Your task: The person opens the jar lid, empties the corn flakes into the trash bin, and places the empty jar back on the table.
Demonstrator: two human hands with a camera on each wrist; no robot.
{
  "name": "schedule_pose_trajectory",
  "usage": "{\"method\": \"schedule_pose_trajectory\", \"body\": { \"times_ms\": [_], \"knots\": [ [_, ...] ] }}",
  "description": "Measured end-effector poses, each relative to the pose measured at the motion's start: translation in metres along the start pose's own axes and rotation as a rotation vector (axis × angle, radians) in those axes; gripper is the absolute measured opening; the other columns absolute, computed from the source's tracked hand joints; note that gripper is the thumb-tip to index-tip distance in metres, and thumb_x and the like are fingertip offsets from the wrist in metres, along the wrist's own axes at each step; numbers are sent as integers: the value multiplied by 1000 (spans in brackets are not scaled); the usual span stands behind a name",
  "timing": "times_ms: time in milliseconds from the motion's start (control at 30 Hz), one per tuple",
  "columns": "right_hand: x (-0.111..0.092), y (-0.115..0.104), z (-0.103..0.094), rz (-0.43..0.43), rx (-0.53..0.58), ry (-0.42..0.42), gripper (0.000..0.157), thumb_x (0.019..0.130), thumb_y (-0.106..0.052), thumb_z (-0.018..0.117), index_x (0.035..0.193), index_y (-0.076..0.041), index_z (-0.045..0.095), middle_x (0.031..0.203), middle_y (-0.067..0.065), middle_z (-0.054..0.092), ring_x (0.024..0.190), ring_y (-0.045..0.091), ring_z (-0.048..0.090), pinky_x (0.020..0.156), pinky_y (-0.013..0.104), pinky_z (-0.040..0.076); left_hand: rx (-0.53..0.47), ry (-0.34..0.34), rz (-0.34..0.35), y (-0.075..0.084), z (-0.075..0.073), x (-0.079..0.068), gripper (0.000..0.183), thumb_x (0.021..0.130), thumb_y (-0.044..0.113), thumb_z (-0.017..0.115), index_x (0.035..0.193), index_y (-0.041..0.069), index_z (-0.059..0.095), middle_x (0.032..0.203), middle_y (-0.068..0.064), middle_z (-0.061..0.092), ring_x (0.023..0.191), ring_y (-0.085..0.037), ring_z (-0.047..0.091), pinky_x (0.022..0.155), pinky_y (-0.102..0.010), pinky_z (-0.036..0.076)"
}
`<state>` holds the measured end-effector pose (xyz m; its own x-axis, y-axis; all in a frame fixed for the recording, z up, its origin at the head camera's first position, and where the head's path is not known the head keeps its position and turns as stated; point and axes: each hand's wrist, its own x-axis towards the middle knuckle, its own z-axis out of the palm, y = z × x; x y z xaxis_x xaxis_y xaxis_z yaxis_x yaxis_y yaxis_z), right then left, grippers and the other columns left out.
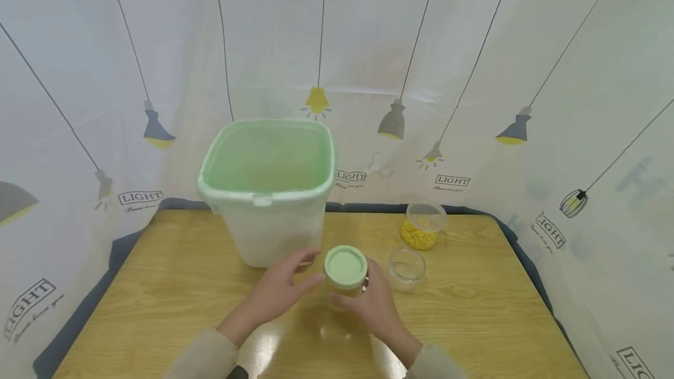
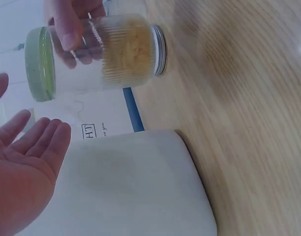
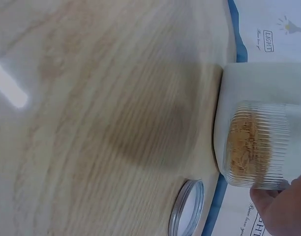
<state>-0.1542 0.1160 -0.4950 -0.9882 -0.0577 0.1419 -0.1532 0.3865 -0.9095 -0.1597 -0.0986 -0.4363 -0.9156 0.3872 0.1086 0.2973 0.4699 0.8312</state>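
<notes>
My right hand point(image 1: 376, 303) grips a ribbed clear glass jar point(image 2: 94, 81) with a pale green lid point(image 1: 345, 266). Yellow-brown powder or crumbs point(image 3: 248, 145) fill the jar's lower part. The jar stands upright and seems to be just above the table. On its other side is my left hand point(image 1: 284, 282), fingers loosely extended, apart from the jar and holding nothing. In the left wrist view a round silver-rimmed lid point(image 2: 160, 50) shows beyond the jar's base; a similar silver lid point(image 3: 187, 209) lies on the table in the right wrist view.
A large white bin point(image 1: 274, 233) with a green rim stands open behind my left hand. To the right are a clear round container point(image 1: 407, 274) and, farther back, a clear tub point(image 1: 426, 216) with yellow pieces. A printed curtain point(image 1: 368, 34) surrounds the wooden table point(image 1: 474, 320).
</notes>
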Motion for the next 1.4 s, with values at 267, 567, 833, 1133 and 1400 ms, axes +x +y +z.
{"method": "schedule_pose_trajectory", "body": {
  "times_ms": [267,567,833,1133,1400],
  "knots": [
    [-16,5,2,-40,-26,-107,86,67,-44,87,139,-21,44,130,-6,59,118,14,58,99,39,50,173,-151,144,8,7,7,68,80,49,74,141,33,49,152,4,43,142,-24,38,114,-55,33],
    [-27,7,8,-107,-83,-152,84,70,-45,84,138,-15,46,127,-3,64,113,11,62,97,32,52,475,-291,356,13,14,12,64,74,58,73,134,47,52,152,10,42,140,-17,41,109,-44,44],
    [-33,7,10,-121,-13,-168,81,70,-39,85,137,-16,47,122,-9,65,107,8,64,91,25,54,597,-267,523,17,15,12,58,78,55,72,132,41,58,143,5,52,127,-16,55,100,-36,51],
    [-32,11,12,-127,-17,-117,87,66,-35,88,139,-13,46,131,-1,62,117,14,61,99,30,52,729,-123,680,9,23,12,54,81,60,66,130,39,59,135,4,60,119,-15,60,91,-33,56],
    [-33,10,17,-132,46,-107,76,69,-30,87,134,-15,51,124,-1,66,111,13,64,96,29,54,777,39,838,3,29,13,51,78,53,72,126,36,63,123,4,64,106,-13,63,81,-26,57]
  ]
}}
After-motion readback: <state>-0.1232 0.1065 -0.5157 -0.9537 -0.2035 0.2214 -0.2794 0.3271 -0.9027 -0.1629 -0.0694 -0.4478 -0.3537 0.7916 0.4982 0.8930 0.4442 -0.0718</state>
